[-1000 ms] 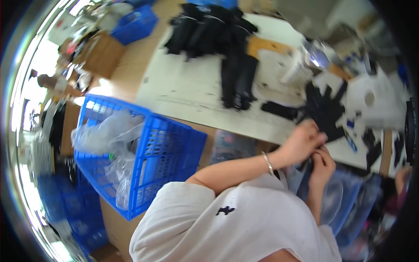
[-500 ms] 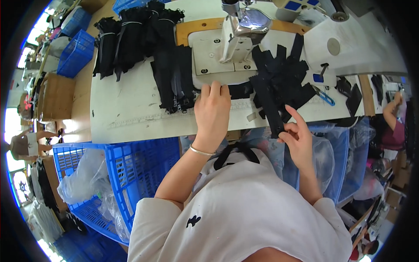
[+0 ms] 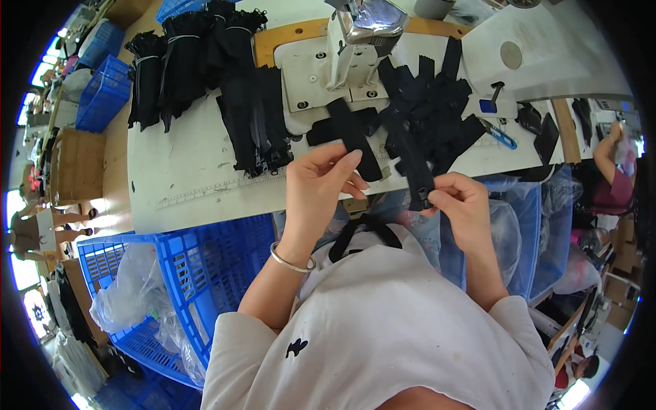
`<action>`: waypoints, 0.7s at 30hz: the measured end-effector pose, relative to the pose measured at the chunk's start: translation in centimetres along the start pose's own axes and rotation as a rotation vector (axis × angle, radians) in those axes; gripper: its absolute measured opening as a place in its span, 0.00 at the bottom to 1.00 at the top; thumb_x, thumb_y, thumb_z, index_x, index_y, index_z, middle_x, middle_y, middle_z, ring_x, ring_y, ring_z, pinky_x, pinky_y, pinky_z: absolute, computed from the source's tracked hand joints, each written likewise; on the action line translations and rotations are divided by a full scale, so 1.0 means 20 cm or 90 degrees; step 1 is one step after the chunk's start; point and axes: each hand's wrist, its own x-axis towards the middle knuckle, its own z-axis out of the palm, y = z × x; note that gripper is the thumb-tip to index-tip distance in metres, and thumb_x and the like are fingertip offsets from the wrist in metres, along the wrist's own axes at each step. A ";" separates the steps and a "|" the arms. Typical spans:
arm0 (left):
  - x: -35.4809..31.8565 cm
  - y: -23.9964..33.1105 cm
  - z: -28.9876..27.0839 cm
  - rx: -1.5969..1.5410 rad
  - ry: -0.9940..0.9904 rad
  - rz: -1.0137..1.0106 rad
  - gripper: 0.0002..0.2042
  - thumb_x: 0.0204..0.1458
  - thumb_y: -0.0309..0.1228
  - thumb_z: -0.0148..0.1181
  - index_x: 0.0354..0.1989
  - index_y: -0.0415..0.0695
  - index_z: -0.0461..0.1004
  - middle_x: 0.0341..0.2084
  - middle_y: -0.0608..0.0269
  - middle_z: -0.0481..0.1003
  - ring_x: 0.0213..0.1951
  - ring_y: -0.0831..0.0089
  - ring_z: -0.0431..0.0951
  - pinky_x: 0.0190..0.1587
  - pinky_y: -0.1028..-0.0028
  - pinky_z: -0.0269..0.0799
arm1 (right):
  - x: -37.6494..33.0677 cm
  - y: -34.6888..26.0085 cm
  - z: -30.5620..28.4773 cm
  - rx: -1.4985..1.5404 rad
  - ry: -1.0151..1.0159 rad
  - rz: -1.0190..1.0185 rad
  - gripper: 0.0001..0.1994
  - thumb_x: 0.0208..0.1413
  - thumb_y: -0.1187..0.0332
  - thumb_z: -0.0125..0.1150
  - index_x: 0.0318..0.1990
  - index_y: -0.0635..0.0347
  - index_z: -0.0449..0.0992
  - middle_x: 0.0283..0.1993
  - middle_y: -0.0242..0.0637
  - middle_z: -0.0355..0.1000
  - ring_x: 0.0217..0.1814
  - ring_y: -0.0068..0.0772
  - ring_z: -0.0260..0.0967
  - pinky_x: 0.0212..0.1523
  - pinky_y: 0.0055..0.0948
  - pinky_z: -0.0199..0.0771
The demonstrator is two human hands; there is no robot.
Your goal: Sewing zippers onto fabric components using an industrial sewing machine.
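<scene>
My left hand [image 3: 318, 181] is over the front of the sewing table, thumb and fingers pinched at the edge of a short black strip [image 3: 357, 137]. That strip slants across another dark strip [image 3: 321, 132] lying flat in front of the machine. My right hand [image 3: 463, 203] is closed on the near end of a black zipper [image 3: 415, 171], where a small slider shows by the fingertips. The zipper's far end runs into a loose heap of black zippers [image 3: 437, 102] to the right of the machine's post.
The sewing machine [image 3: 355, 48] stands ahead. Tied black zipper bundles [image 3: 184, 61] lie at the left, loose zippers [image 3: 253, 130] nearer. A blue cutter [image 3: 502, 137] lies right of the heap. A blue crate [image 3: 174, 273] with plastic bags stands below left; blue bins [image 3: 519, 239] stand below right.
My left hand has come back from the machine's front edge, and a black strip now slants beside its fingers. My right hand has shifted slightly left and down with the zipper end.
</scene>
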 end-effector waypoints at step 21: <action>-0.02 -0.02 -0.01 0.079 -0.039 -0.066 0.13 0.55 0.32 0.58 0.28 0.32 0.75 0.19 0.61 0.74 0.19 0.77 0.74 0.21 0.77 0.72 | 0.20 0.02 0.21 -0.081 -0.185 0.024 0.08 0.54 0.70 0.62 0.34 0.67 0.75 0.26 0.32 0.73 0.26 0.17 0.70 0.28 0.17 0.71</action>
